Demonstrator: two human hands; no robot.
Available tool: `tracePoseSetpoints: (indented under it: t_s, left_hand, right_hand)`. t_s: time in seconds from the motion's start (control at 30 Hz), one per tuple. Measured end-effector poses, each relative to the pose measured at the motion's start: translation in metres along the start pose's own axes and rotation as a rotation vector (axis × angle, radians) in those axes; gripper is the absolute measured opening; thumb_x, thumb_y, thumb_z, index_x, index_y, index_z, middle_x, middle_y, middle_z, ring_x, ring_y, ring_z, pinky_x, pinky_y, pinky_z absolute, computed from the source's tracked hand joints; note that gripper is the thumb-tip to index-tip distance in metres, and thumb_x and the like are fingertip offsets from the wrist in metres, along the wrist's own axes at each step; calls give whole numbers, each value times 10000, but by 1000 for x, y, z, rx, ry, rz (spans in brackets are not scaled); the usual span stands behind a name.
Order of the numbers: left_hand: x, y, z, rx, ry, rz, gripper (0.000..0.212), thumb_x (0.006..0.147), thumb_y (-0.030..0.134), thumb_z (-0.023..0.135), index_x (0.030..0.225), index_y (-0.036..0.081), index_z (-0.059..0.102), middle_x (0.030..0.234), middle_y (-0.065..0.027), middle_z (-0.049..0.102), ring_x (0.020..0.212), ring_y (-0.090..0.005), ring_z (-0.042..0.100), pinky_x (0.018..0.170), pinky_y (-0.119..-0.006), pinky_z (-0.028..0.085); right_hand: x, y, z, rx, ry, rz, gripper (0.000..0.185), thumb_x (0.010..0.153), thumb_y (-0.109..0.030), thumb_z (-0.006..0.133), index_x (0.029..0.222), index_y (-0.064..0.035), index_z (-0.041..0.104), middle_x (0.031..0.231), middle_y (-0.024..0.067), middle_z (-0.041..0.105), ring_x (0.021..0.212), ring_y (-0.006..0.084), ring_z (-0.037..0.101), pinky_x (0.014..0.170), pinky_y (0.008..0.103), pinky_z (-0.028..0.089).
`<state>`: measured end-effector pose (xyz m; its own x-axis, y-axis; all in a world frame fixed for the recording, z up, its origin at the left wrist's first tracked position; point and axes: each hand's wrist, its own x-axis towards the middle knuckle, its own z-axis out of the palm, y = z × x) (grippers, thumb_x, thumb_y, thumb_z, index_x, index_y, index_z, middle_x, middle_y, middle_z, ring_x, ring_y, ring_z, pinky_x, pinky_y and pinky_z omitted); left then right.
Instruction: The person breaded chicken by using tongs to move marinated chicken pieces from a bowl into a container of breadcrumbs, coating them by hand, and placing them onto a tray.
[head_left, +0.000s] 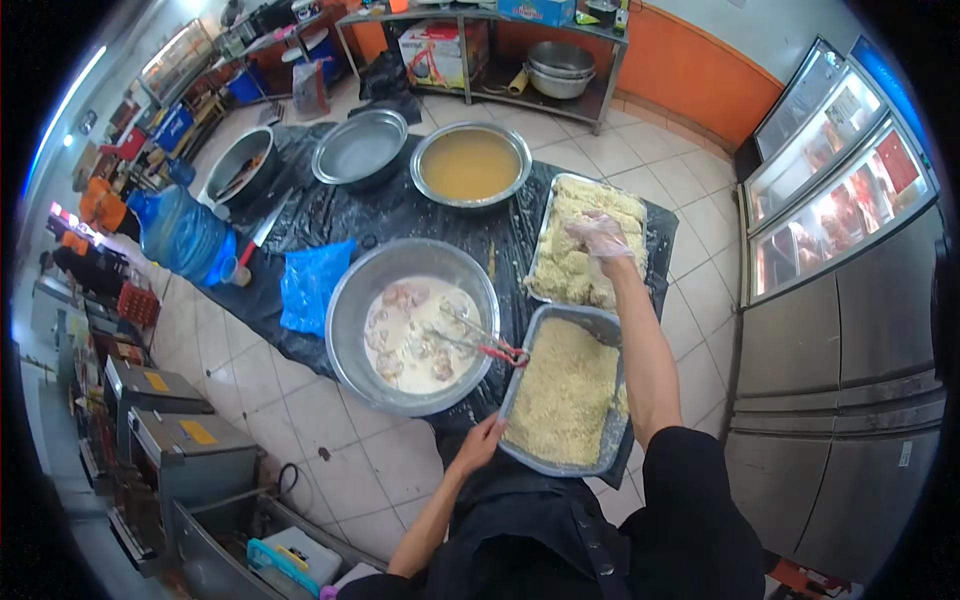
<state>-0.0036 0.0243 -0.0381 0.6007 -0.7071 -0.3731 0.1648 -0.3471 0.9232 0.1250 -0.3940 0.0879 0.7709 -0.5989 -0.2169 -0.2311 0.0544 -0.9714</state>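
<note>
My left hand (480, 445) is bare and grips the near left rim of a grey plastic tub (513, 390) of pale yellow breadcrumbs (564, 390). My right hand (600, 235), in a clear plastic glove, reaches past the tub to a metal tray (535, 259). It rests on crumb-coated pieces (570, 196) packed in that tray; whether its fingers hold one is hidden. Left of the tub stands a wide metal bowl (346, 337) with raw meat pieces (405, 295), likely chicken, in milky liquid. Metal tongs with red grips (504, 351) lean in the bowl, handles over its right rim.
Black plastic sheeting (300, 217) covers the table. On it are a bowl of yellowish liquid (471, 165), a metal basin (360, 150), a deep pot (244, 165), a red-handled knife (262, 229), a blue plastic bag (315, 285) and a water jug (184, 236). Glass-door refrigerators (832, 195) stand right.
</note>
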Motion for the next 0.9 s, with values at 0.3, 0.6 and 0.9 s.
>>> tracePoseSetpoints:
  t_s: [0.3, 0.6, 0.9]
  left_hand:
    - [3, -8, 1, -51, -40, 11, 512, 1051, 364, 476, 1439, 29, 478, 1307, -146, 631, 1196, -173, 558, 1030, -311, 414]
    - [-2, -3, -8, -44, -89, -88, 525, 1055, 367, 464, 1454, 26, 459, 1345, -122, 601, 1220, -184, 535, 1057, -321, 391]
    - [3, 2, -5, -53, -91, -24, 536, 1053, 379, 470, 1471, 46, 442, 1349, -138, 605, 1229, -192, 547, 1057, -326, 396]
  right_hand:
    - [115, 104, -18, -720, 317, 74, 527, 724, -177, 809, 1195, -11, 639, 1024, 116, 712, 856, 245, 688, 791, 370, 560]
    - [56, 24, -6, -1089, 241, 153, 462, 867, -389, 642, 1152, -27, 676, 1173, 222, 671, 1087, 366, 657, 911, 443, 535]
    - [56, 65, 14, -1445, -260, -203, 703, 983, -533, 353, 1567, -160, 232, 1639, 131, 173, 1516, 347, 133, 1216, 543, 106]
